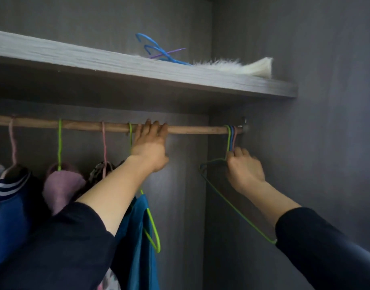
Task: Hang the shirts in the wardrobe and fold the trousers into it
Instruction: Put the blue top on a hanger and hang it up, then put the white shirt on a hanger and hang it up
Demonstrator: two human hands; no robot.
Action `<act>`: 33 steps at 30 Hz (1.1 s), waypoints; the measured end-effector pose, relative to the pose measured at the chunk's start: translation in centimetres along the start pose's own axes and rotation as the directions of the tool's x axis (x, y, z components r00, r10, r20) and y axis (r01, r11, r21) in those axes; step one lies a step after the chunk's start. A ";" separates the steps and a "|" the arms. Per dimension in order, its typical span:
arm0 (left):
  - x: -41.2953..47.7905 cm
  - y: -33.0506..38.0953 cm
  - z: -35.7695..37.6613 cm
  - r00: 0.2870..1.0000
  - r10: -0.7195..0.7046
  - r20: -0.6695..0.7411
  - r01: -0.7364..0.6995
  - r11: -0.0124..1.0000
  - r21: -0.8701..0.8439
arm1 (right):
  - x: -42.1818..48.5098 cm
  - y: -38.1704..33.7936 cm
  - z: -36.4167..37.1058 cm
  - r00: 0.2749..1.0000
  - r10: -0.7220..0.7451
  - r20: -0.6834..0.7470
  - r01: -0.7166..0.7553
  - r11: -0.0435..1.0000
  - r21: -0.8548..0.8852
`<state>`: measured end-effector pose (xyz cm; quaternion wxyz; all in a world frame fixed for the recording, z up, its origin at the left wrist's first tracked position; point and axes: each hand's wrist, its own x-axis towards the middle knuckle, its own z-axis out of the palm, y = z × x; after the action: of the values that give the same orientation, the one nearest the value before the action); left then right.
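A wooden rail runs across the wardrobe under a grey shelf. My left hand grips the rail near its middle, fingers curled over the top. My right hand grips the necks of a bunch of empty hangers, green, blue and pink, hooked at the rail's right end; a green hanger's frame slants down below it. Left of my left hand hang a teal garment on a green hanger, a mauve top and a navy striped jacket.
The grey shelf above holds loose blue and purple hangers and a white furry item. The wardrobe's right side wall stands close to my right hand. A bare stretch of rail lies between my two hands.
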<state>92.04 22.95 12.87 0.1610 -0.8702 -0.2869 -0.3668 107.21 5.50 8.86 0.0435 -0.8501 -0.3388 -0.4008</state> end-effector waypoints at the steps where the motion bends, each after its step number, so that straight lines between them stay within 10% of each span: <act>1: -0.1 -0.2 0.2 1.000 0.018 -0.019 -0.017 1.000 0.003 | 0.1 0.2 0.2 1.000 -0.007 0.001 0.007 1.000 -0.026; 7: -0.4 -0.3 0.7 0.997 0.039 -0.060 -0.040 0.999 -0.021 | 0.8 -0.1 0.3 0.999 -0.039 0.008 0.039 0.997 -0.072; 20: -0.2 -0.4 0.6 0.999 0.032 -0.017 -0.032 0.999 -0.017 | 3.0 -2.3 -1.9 0.978 0.205 0.035 -0.185 0.783 0.594; 33: -1.6 0.5 0.2 1.000 0.020 -0.013 -0.020 1.000 -0.023 | -2.7 -4.8 0.4 0.982 0.183 0.036 -0.146 0.631 0.762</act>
<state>91.62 22.05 11.54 0.1564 -0.8725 -0.2731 -0.3738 103.31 7.89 5.68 0.4401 -0.7712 -0.3956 -0.2347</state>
